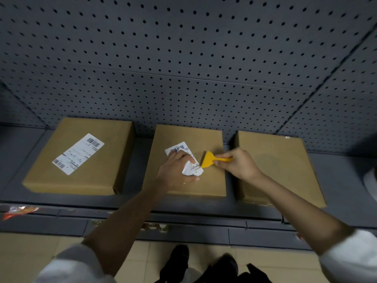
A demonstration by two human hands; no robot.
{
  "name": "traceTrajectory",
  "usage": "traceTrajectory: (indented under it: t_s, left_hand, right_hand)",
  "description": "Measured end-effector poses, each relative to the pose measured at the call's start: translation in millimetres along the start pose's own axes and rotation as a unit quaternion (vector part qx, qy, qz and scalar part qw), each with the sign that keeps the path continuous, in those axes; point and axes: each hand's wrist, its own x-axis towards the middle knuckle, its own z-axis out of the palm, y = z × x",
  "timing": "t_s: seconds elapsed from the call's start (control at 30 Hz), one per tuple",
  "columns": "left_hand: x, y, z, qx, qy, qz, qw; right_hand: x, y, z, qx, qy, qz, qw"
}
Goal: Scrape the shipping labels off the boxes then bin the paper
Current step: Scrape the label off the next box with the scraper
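Observation:
Three flat cardboard boxes lie side by side on a grey shelf. The left box [81,158] carries a whole white shipping label [78,153]. On the middle box [212,180] a white label [183,149] is partly peeled and crumpled. My left hand [175,170] grips its loose lower part. My right hand [238,164] holds a yellow plastic scraper [210,159] by the handle, its blade edge against the box beside the label. The right box [281,164] shows no label on top.
A grey pegboard wall [183,58] rises right behind the boxes. The grey shelf [336,180] has a front lip [183,219] with small items below it. Something white [370,180] sits at the right edge. An orange wrapper [18,211] lies at the lower left. My shoes [177,260] stand on tiled floor.

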Motion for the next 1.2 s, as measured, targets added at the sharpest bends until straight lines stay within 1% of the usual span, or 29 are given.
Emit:
traceTrajectory:
  t_s: [0.07,0.2,0.3,0.4,0.47,0.6,0.7,0.9,1.07,1.2]
  left_hand:
    - [2.4,6.9,2.0,0.016,0.025,-0.008,1.000]
    - [8.5,21.7,4.5,0.060,0.036,-0.013,0.997]
    - [2.5,24.0,8.6,0.100,0.046,0.011,0.994]
    - [-0.5,32.2,10.9,0.101,0.053,0.049,0.992]
    - [1.6,39.2,12.3,0.104,0.054,0.057,0.992]
    - [2.2,45.9,18.4,0.085,0.064,0.013,0.994]
    - [0.4,46.8,20.1,0.086,0.077,-0.005,0.993]
    - [1.2,50.8,21.8,0.111,0.082,-0.013,0.990]
    - [4.8,49.5,25.9,0.133,0.064,-0.018,0.989]
    - [1.7,42.9,26.3,0.094,0.076,-0.014,0.993]
  right_hand:
    - [-4.5,9.9,-13.9,-0.001,0.005,0.010,1.000]
    - [-7.7,24.3,-8.1,-0.053,-0.031,0.020,0.998]
    - [-5.0,24.2,-2.8,-0.057,-0.037,0.022,0.997]
    - [-1.9,22.8,-7.2,-0.056,-0.055,0.025,0.997]
    - [-1.6,23.7,-7.7,-0.051,-0.063,0.027,0.996]
    - [-4.5,27.2,-4.6,-0.045,-0.051,0.028,0.997]
    - [-6.2,27.3,-5.4,-0.042,-0.053,0.020,0.997]
    - [-6.3,24.3,-6.4,-0.057,-0.049,0.011,0.997]
    - [-6.8,23.6,-7.1,-0.056,-0.055,0.016,0.997]
    - [-7.4,25.3,-5.8,-0.060,-0.049,0.019,0.997]
